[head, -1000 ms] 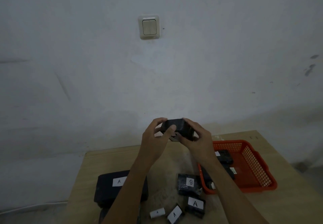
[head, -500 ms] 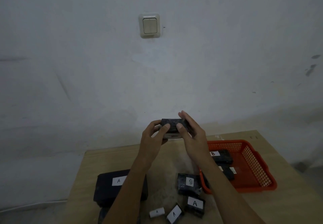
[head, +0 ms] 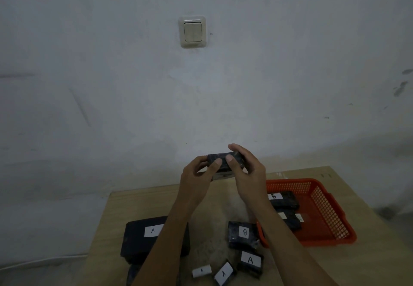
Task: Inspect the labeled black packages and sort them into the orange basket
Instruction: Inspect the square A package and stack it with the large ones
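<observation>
Left hand (head: 196, 179) and right hand (head: 248, 174) both grip one black package (head: 223, 163), raised above the bench (head: 368, 261) (label hidden). Orange basket (head: 326, 214) holds at least two; you've roughly five left on the bench.

You face a scuffed pale grey wall (head: 111, 84), cream double light switch (head: 192, 32), light wooden table (head: 348, 183) below, dim light.

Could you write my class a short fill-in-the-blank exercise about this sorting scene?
1. Both hands hold one black package up above the ____.
2. The basket is coloured ____.
3. The large black package on the left bears the letter ____.
4. On the wall hangs a light ____.

Missing words: table; orange; A; switch
</observation>
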